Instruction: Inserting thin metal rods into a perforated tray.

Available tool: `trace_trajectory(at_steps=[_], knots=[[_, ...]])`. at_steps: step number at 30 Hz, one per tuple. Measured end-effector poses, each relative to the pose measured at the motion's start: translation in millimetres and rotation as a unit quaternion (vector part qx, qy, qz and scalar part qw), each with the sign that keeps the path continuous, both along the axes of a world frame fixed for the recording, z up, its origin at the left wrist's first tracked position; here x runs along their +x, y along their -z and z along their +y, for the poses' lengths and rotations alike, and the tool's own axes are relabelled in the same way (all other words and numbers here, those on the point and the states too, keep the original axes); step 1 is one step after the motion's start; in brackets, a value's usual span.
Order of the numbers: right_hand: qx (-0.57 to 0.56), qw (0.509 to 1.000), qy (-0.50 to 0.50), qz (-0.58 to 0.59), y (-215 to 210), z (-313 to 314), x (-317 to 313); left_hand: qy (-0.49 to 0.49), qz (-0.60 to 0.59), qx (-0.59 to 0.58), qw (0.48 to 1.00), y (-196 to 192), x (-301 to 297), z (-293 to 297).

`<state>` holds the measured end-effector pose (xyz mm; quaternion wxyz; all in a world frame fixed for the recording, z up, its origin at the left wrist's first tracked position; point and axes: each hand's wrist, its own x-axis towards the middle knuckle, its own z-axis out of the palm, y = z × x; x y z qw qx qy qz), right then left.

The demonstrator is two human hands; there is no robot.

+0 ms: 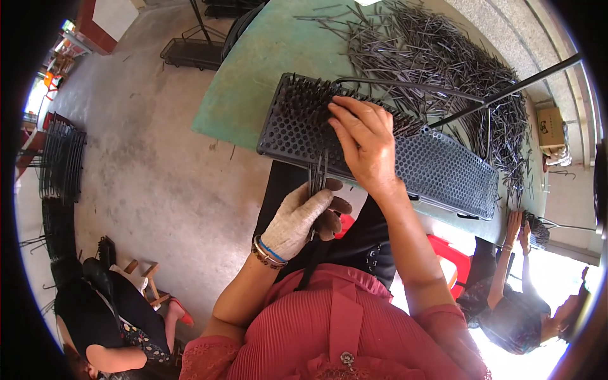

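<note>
Lengthwise, the perforated tray (449,168) slants, its right end nearer.

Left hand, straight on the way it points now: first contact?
Likely the near edge of the dark perforated tray. The gloved left hand points toward it, and the thin dark strips it grips overlap that edge in view. Whether they touch or sit above it is unclear.
</note>
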<state>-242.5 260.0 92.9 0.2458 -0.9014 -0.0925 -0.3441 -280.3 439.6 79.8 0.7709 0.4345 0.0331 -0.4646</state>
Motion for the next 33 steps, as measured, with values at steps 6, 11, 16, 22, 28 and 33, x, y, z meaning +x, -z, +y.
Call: trace_trajectory(at_steps=[6, 11, 16, 22, 28, 33], knots=[[0.28, 0.916, -0.04, 0.285, -28.5, 1.6, -35.6, 0.005, -0.035, -0.038, 0.999, -11.4, 4.4, -2.1], [0.5, 0.745, -0.094, 0.432, -27.4, -8.4, -43.0, 0.116, -0.055, -0.008, 0.992, -15.2, 6.8, -4.6], [0.499, 0.791, -0.055, 0.349, -25.2, -28.1, -40.9, 0.123, -0.021, -0.018, 0.992, -9.1, 3.2, -9.3], [0.442, 0.888, -0.013, 0.127, -25.0, -25.5, -16.4, 0.013, 0.038, -0.03, 0.999, -1.9, 8.2, -22.0], [0.324, 0.937, -0.015, 0.126, -13.8, -19.2, -4.4, 0.007, 0.102, -0.055, 0.993, 0.7, 4.0, -19.6], [0.276, 0.955, 0.005, 0.107, -15.6, -19.9, -3.9, 0.018, 0.095, -0.026, 0.995, -4.2, 5.8, -18.6]])
